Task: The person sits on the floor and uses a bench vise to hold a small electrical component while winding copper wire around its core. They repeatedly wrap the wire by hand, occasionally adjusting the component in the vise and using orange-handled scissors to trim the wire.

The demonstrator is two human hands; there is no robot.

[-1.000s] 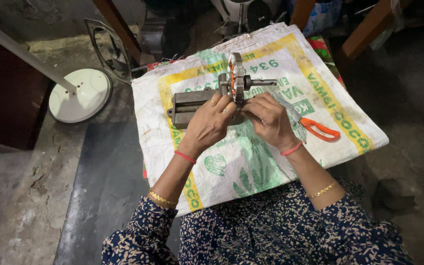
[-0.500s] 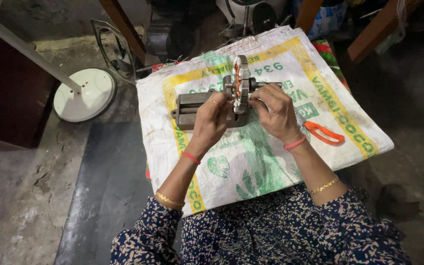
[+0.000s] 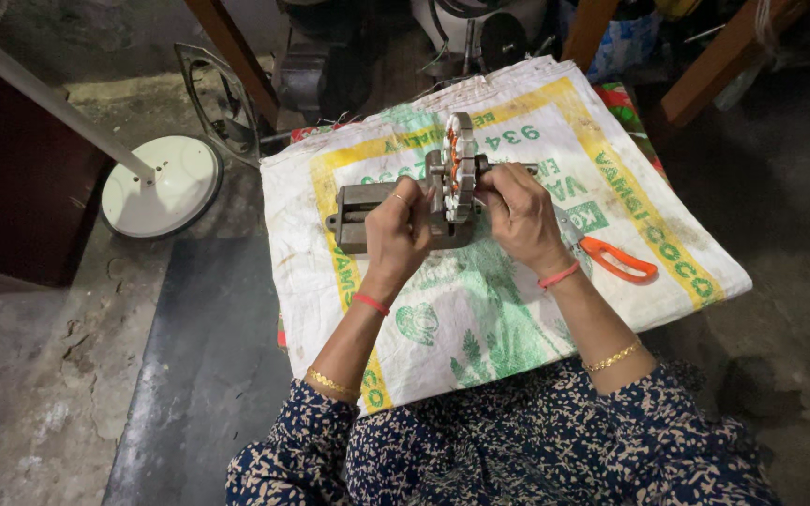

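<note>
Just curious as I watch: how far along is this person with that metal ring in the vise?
Done: the ring stands upright, clamped in the vise on the sack, with copper windings already in some slots. In hand: the left hand and right hand both work at the ring. Left: I cannot tell how many slots remain; the scissors lie unused beside the right hand.

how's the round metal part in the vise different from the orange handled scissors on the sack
The round metal part stands upright, clamped in the vise; the scissors lie flat on the sack. Both hands, left hand and right hand, touch the part; the scissors lie untouched. Both rest above the same sack.
</note>
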